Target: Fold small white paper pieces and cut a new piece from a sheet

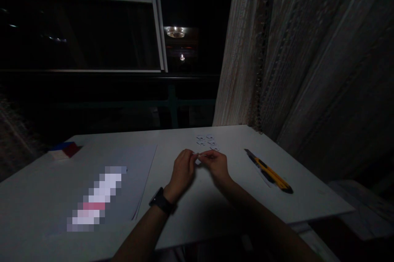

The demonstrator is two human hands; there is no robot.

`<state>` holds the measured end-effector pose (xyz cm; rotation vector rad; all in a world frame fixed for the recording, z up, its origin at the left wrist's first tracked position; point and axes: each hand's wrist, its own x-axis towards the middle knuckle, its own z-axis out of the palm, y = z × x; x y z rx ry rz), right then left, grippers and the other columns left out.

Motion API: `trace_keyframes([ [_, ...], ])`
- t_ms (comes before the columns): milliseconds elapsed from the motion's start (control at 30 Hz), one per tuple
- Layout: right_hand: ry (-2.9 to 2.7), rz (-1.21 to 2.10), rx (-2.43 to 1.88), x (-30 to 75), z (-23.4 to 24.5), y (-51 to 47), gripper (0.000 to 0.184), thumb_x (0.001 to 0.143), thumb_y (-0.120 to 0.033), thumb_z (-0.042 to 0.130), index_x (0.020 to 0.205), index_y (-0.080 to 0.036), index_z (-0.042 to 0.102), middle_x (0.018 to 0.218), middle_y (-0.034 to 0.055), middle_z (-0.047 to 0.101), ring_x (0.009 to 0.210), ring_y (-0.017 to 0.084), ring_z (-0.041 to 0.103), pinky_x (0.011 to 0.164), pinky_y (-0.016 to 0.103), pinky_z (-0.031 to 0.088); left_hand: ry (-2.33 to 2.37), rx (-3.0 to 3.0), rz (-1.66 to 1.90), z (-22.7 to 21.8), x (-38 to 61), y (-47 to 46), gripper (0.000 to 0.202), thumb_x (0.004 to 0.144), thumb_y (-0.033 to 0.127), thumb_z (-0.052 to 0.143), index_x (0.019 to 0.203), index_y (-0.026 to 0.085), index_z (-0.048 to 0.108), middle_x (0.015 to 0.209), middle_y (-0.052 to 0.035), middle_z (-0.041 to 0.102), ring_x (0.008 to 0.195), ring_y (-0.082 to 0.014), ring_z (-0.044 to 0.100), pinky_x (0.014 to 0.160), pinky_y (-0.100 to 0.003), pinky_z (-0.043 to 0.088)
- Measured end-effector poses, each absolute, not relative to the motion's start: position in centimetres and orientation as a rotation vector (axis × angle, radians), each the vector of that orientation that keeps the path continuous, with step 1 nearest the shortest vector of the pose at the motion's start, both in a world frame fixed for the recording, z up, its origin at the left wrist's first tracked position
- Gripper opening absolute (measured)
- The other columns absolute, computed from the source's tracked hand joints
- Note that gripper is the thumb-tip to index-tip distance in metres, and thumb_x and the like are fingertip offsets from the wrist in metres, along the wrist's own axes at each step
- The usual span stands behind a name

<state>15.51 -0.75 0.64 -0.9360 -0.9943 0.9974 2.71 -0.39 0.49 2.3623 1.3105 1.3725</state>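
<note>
A dim room at night frames a flat white rectangular table (308,200), with a dark window and its pale frame (156,19) behind it and a long ribbed grey curtain (308,48) hanging at the right. Over the middle of the table two bare hands meet fingertip to fingertip: the left hand (183,171) and the right hand (217,165) are both closed in a pinch on one small white scrap of paper (199,156), which sits between the two sets of fingertips, raised a little off the tabletop; the light is too low to tell its exact shape. One black wristwatch (161,201) sits on the left wrist. Just beyond the hands, towards the window, a cluster of small white cut paper pieces (207,142) lies flat on the table, about five as far as can be counted, close together in rough rows and near the pinched scrap but not touching it. To the right of the hands, well clear of them, lies one yellow-and-black utility knife (270,172), set at a slant with its dark tip pointing towards the curtain. To the left lies one large pale sheet of paper (135,171), its near right corner close to the left forearm, with a blurred patch on it. At the table's far left edge rests one small red, white and blue block (65,149), well apart from everything else.
</note>
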Motion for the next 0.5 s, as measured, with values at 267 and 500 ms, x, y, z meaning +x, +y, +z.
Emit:
trace_keyframes([
  [267, -0.963, 1.045, -0.867, 15.12, 0.12, -0.83, 0.028, 0.049, -0.027, 0.078, 0.07, -0.017, 0.061, 0.051, -0.0053, 0.055, 0.05, 0.01, 0.052, 0.052, 0.024, 0.042, 1.383, 2.315, 1.353, 0.47, 2.93, -0.49, 0.022, 0.088, 0.026, 0.034, 0.074, 0.018, 0.048, 0.071, -0.0031, 0.055, 0.067, -0.0156, 0.051, 0.06, -0.027, 0.037],
  [500, -1.078, 1.049, -0.924, 16.0, 0.2, -0.29, 0.03, 0.047, -0.024, 0.077, 0.074, -0.017, 0.064, 0.064, -0.0013, 0.061, 0.06, 0.012, 0.056, 0.059, 0.026, 0.044, 1.346, 2.188, 1.345, 1.06, 2.59, -0.27, 0.026, 0.088, 0.032, 0.035, 0.074, 0.018, 0.051, 0.072, -0.0028, 0.057, 0.067, -0.0149, 0.052, 0.06, -0.026, 0.037],
])
